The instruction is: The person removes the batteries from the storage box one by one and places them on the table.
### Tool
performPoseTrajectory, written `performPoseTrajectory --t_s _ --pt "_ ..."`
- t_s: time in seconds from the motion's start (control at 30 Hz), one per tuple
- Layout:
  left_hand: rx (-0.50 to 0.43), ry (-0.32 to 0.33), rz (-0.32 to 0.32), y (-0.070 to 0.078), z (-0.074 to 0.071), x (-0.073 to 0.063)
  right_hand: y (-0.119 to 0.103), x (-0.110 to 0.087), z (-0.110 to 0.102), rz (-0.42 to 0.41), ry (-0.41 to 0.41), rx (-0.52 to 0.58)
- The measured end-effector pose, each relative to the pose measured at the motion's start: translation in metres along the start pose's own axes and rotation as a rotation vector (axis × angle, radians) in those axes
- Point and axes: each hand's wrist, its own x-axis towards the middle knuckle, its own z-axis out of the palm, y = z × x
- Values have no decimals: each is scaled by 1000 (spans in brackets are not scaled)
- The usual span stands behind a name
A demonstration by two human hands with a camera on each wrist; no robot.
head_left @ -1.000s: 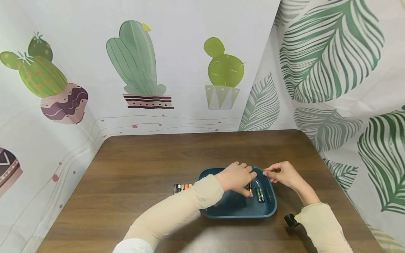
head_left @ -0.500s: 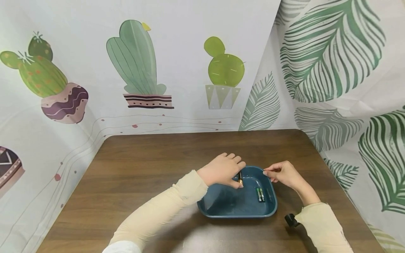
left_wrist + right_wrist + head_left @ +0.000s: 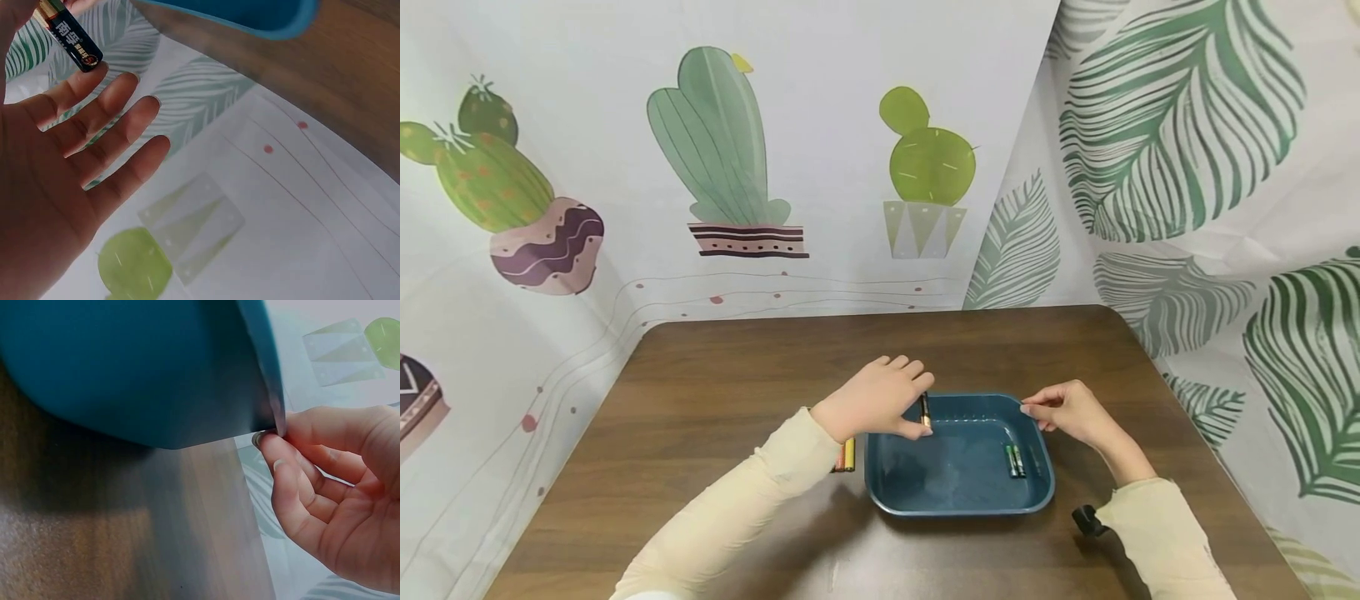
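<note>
Left hand (image 3: 880,396): pinching a black battery (image 3: 926,410) by its two ends between thumb and index finger; the other three fingers are reaching out nearly straight and standing apart from one another.
Black battery: spanning the space between thumb and index fingertip, over the far left part of the tray (image 3: 947,471); the left wrist view is showing its gold band and pale lettering.
Right hand (image 3: 1071,412): gripping the tray's rim at the far right corner, thumb and index finger closing on the edge, the remaining fingers curling in below.
Tray: sitting on the brown table (image 3: 737,367), blue, its rounded corners showing, its long sides running left to right.
Green batteries (image 3: 1015,461): two, lying side by side on the right part of the tray's floor.
Batteries on the left (image 3: 845,457): lying on the table just left of the tray, showing red and yellow; the left arm is hiding part of the group.
Sleeves (image 3: 730,504): covering both forearms in cream; a small black object (image 3: 1087,521) is jutting from the right one, its kind impossible to tell.
Backdrop (image 3: 842,167): hanging beyond the table's far edge, carrying cacti toward the left and leaves toward the right.
</note>
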Motion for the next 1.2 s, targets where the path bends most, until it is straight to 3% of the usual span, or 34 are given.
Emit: performPoseTrajectory --t_s 0.27,0.73,1.0,1.2 --pt "-39 3 -65 -21 7 -29 0 -1 1 -2 -3 2" --pt "-80 32 -139 -56 37 -81 1 1 0 8 -3 8" --pt "-116 -58 -199 -71 59 -114 -3 0 1 -9 -1 16" --pt "-154 -105 -198 -76 73 -128 1 0 1 -8 4 10"
